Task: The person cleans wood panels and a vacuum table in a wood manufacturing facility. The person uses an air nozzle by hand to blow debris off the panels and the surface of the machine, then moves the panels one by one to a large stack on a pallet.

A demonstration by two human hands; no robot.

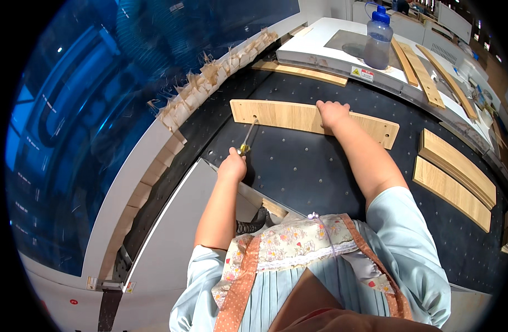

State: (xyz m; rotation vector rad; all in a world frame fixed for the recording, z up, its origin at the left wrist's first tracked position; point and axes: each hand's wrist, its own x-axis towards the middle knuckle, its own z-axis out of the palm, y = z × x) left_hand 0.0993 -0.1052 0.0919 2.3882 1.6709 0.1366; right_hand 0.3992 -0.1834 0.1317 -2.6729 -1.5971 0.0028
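A light wood board [281, 114] with small holes near its ends is held on edge over the black table. My right hand [333, 114] grips its top edge right of the middle, fingers curled over it. My left hand [231, 165] is closed around the yellowish handle of a screwdriver [251, 130]. The screwdriver's thin metal shaft slants up to the board, its tip at a hole near the left end. Whether the tip is inside the hole I cannot tell.
Stacked wood boards [453, 191] lie at the right of the black dotted table [298, 166]. Beyond, a white machine bed [337, 41] carries a water bottle [378, 41] and several wood strips [423, 72]. A blue transparent cover [71, 138] with a ragged tape-like fringe [204, 83] stands left.
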